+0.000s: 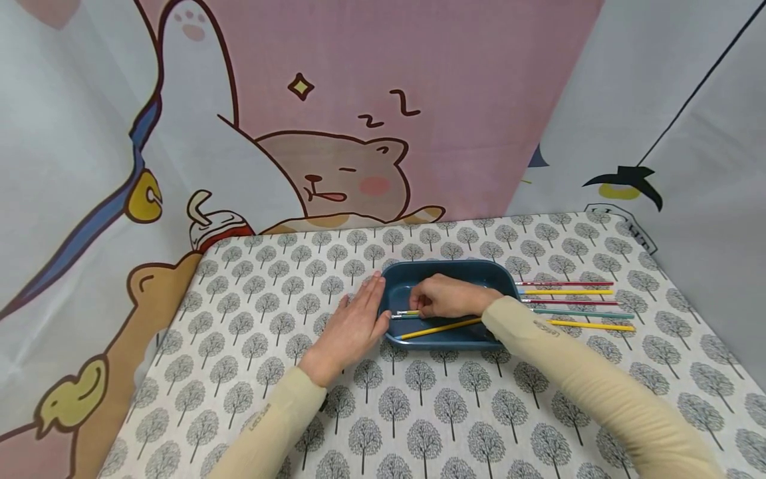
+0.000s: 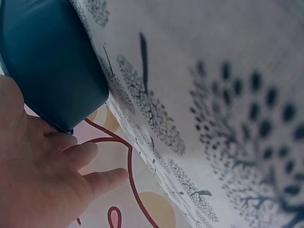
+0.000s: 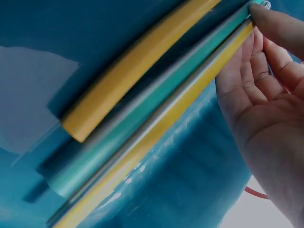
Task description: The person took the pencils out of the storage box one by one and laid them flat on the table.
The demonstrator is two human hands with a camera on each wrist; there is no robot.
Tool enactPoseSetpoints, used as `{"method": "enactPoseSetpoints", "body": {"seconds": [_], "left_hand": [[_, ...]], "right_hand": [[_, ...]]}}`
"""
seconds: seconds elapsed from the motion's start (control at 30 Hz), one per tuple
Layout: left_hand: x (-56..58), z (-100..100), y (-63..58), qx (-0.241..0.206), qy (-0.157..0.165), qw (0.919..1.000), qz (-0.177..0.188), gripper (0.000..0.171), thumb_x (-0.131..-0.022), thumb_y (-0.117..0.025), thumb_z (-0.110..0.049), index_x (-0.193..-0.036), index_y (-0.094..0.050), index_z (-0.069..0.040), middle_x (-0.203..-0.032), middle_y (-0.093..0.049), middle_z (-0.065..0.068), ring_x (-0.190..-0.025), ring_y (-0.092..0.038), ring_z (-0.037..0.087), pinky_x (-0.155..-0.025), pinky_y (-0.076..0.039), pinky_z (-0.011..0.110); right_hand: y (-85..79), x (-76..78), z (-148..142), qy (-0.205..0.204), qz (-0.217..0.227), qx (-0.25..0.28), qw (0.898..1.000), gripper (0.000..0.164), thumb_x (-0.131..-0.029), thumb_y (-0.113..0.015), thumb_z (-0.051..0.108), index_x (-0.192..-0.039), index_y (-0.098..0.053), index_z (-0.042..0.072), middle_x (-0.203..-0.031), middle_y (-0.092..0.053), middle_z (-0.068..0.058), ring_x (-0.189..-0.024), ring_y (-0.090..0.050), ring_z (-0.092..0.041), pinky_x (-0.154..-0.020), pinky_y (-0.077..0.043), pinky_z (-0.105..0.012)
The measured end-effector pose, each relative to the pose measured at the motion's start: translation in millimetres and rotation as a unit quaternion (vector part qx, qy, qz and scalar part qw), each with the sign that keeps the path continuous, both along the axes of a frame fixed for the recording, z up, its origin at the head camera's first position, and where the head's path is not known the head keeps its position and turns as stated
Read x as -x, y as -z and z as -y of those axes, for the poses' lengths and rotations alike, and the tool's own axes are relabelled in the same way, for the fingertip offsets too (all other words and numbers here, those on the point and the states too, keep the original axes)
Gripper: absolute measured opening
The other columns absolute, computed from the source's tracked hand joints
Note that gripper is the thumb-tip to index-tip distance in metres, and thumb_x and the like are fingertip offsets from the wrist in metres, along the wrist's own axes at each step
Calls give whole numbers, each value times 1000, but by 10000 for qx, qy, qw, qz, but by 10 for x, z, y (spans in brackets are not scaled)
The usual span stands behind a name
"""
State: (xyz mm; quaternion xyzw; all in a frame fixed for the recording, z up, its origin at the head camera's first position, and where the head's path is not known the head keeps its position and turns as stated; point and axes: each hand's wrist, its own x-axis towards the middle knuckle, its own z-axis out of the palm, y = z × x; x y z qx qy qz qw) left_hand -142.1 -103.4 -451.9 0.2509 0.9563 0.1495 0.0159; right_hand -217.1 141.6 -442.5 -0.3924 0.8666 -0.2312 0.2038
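A dark blue rectangular dish (image 1: 395,283) stands on the tablecloth. My left hand (image 1: 353,326) rests against its left end with fingers stretched along the rim; in the left wrist view, the fingers lie by the dish's wall (image 2: 57,61). Inside the dish, my right hand (image 1: 449,296) has its thumb and fingers pinched at the ends of a teal pencil (image 3: 152,111) and a yellow pencil (image 3: 161,126) lying side by side. Another yellow pencil (image 1: 439,328) lies slanted in the dish, nearer me, apart from the fingers.
Right of the dish several pencils lie in a row on the cloth, among them a red pencil (image 1: 574,283), a teal pencil (image 1: 592,313) and a yellow pencil (image 1: 598,325). The tree-print tablecloth (image 1: 239,372) reaches back to a cartoon-printed curtain (image 1: 479,100).
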Motion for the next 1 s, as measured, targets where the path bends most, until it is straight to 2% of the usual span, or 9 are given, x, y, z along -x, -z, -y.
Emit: {"method": "enactPoseSetpoints", "body": {"seconds": [0.2, 0.43, 0.63, 1.0], "left_hand": [[8, -2, -5, -14, 14, 10000, 45, 67, -112, -33, -43, -166, -16, -7, -173, -12, 6, -156, -24, 28, -119, -31, 61], [10, 4, -21, 17, 24, 9999, 127, 68, -112, -35, -43, -167, -15, -8, -174, -9, 5, -157, -22, 28, -120, -30, 61], [20, 8, -22, -24, 36, 9999, 116, 67, -112, -36, -42, -166, -16, -7, -173, -11, 6, -156, -22, 28, -119, -30, 62], [8, 6, -23, -31, 18, 9999, 118, 68, -112, -36, -43, -167, -16, -7, -173, -11, 6, -157, -22, 28, -119, -30, 62]], "right_hand": [[-58, -9, -13, 88, -53, 77, 9999, 11, -96, -70, 5, -95, -73, 15, -82, -64, 10, -69, -56, -6, -66, -51, -25], [-164, -6, -40, 186, -290, 333, 9988, 6, -98, -71, 8, -100, -74, 13, -91, -68, 9, -77, -60, -4, -73, -55, -27], [-275, -32, -81, 366, -205, 498, 9979, 10, -99, -70, 9, -107, -75, 9, -99, -71, 5, -85, -64, -5, -79, -57, -29], [-488, -94, -156, 635, -195, 686, 9954, 12, -100, -70, 11, -111, -74, 9, -97, -69, 8, -81, -62, -9, -72, -54, -32]]}}
